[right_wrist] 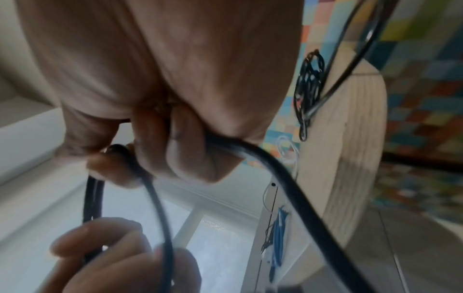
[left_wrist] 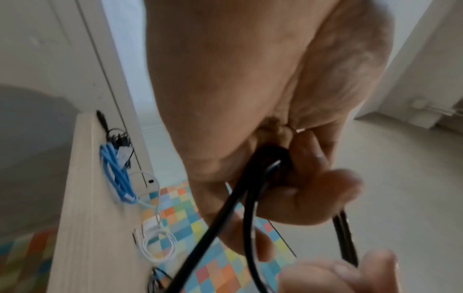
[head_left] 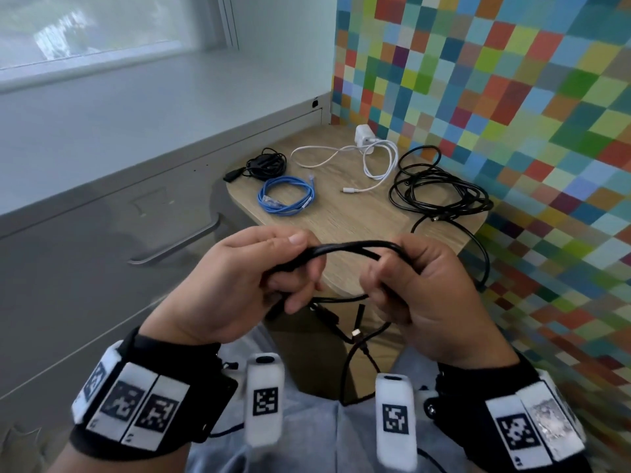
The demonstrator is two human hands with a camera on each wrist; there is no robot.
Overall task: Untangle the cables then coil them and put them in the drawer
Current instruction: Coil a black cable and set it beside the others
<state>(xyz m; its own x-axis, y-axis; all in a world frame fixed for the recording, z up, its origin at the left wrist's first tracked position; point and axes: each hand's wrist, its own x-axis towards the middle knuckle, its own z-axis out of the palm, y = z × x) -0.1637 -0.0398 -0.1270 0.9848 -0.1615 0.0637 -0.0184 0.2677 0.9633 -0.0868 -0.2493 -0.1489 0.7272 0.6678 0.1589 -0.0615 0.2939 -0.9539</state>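
A black cable (head_left: 351, 248) arches between both hands above the near edge of the small wooden table (head_left: 345, 206). My left hand (head_left: 273, 271) grips its left end with curled fingers; in the left wrist view the black cable (left_wrist: 225, 206) loops out of the fist. My right hand (head_left: 392, 278) grips the right end, and the black cable (right_wrist: 275, 164) runs over its fingers. Loose strands and a plug (head_left: 356, 333) dangle below. The tangled black pile (head_left: 440, 189) it trails from lies at the table's right.
On the table lie a coiled blue cable (head_left: 285, 196), a small black bundle (head_left: 264, 164) and a white charger with cable (head_left: 368, 155). A grey cabinet drawer with a handle (head_left: 181, 244) stands to the left. A multicoloured checkered wall (head_left: 512, 97) borders the right.
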